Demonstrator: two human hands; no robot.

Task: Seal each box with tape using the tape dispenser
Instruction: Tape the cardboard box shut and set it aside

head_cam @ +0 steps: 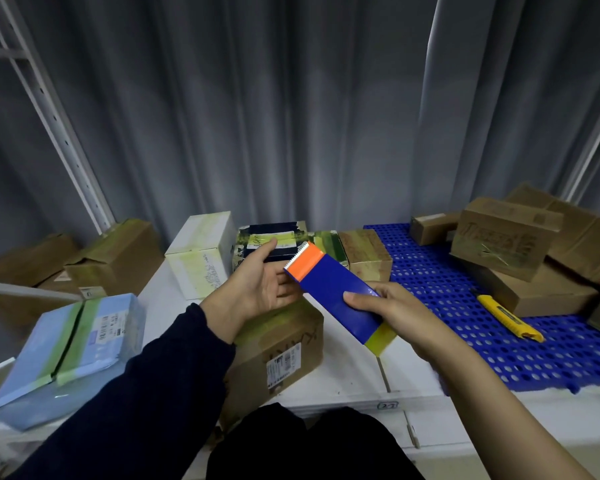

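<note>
Blue plastic under my right fingers [357, 301]: thumb and fingers clamped round the near end of the tape dispenser [336, 292]. It is held in the air, orange toothed end pointing far-left. My left hand [257, 285] is open, palm up, fingers apart just beside that toothed end. I judge it is there to catch the tape's free end, though no loose tape shows.

Below both, brown box [284, 344] on the tabletop [343, 375], near me, handy for sealing; yellowish tape is already across its top. Printed label too small to read, marker strokes unclear. Tag [388, 405] on the tabletop edge reads "2-7".
</note>
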